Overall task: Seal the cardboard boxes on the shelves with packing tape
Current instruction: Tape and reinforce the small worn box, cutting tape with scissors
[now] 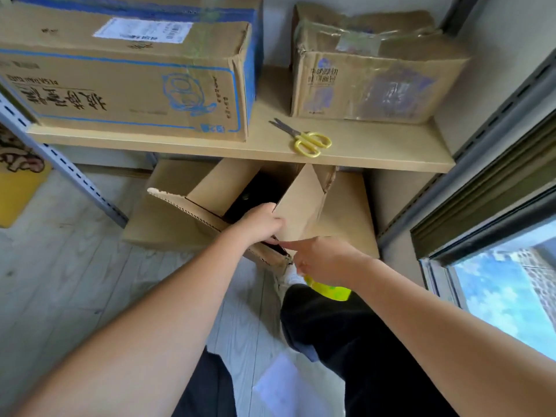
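Single head view, wide-angle, looking forward and steeply down from close above; shelf (240, 152) across upper frame, both forearms running in from the lower corners, floor (60, 281) at left, window (508, 293) at right edge

On the shelf (376, 159) across the upper frame, a large box (126, 76) sits at the left and a smaller box (370, 73) at the right, well apart, with scissors (307, 138) between them near the front edge. Below the shelf, at centre frame, an open box (228, 203) juts forward, flaps up. The left hand (260, 222) rests at its opening; the right hand (319, 255) is just beside, at its lower right corner. A window (508, 293) lies at the right edge.
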Available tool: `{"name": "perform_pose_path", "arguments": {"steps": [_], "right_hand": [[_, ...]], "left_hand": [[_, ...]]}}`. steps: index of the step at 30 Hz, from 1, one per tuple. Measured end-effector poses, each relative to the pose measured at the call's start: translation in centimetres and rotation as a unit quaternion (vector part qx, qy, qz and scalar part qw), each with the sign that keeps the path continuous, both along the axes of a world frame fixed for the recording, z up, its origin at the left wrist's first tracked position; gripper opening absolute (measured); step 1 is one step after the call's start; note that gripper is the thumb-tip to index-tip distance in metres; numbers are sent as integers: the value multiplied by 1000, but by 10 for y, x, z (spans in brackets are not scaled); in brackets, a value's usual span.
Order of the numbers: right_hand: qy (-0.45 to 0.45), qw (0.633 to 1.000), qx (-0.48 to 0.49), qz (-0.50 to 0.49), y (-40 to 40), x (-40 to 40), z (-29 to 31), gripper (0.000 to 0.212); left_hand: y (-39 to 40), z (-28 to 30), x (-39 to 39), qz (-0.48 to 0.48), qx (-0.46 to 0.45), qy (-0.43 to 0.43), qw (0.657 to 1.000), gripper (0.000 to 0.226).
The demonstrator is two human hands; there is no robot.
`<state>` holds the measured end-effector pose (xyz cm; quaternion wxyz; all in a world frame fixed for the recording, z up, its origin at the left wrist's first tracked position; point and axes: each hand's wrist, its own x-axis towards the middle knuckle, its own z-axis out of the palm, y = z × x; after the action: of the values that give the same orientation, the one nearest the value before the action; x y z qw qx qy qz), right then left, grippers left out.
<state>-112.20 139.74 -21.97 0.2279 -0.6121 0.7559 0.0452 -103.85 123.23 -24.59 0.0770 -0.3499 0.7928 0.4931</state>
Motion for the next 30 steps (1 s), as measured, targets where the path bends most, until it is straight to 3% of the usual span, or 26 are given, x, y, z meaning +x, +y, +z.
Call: {"name": "perform_pose_path", "arguments": {"steps": [2, 4, 6, 8, 10, 12, 14, 16, 17, 19, 21, 24, 26, 30], "right_hand": [[53, 997, 35, 52, -3, -10, -12, 55], [92, 989, 72, 93, -5, -27, -16, 45], [62, 993, 82, 50, -6, -39, -14, 42], [28, 997, 66, 32, -10, -41, -14, 52], [6, 998, 48, 33, -16, -34, -14, 56], [21, 997, 38, 69, -20, -24, -14, 57], [49, 992, 50, 101, -18, -21, -12, 56], [88, 985, 93, 116, -12, -26, -15, 57], [112, 977, 124, 133, -8, -27, -19, 55], [154, 954, 176, 188, 0, -24, -25, 45], [153, 947, 193, 208, 8, -19, -29, 46], [124, 965, 147, 178, 9, -11, -37, 53], [171, 958, 117, 197, 5, -6, -45, 70], [121, 983, 75, 116, 6, -14, -49, 74]], "left_hand": [[-2, 15, 7, -107, -72, -50, 990, 40], [-3, 28, 20, -183, -55, -100, 977, 56], [-6, 30, 37, -224, -43, -155, 961, 91], [-6, 21, 51, -275, -116, -193, 935, 111], [-1, 10, 58, -319, -203, -183, 908, 106], [9, 3, 58, -350, -231, -179, 890, 111], [18, -7, 58, -406, -247, -232, 849, 127], [23, -12, 58, -447, -277, -270, 807, 122], [23, -10, 57, -448, -284, -264, 805, 110], [20, -1, 52, -424, -270, -225, 834, 88], [18, 10, 43, -412, -242, -217, 851, 83], [20, 19, 35, -407, -220, -208, 862, 75], [23, 21, 32, -395, -226, -182, 872, 65], [24, 23, 26, -360, -316, -111, 871, 66]]}}
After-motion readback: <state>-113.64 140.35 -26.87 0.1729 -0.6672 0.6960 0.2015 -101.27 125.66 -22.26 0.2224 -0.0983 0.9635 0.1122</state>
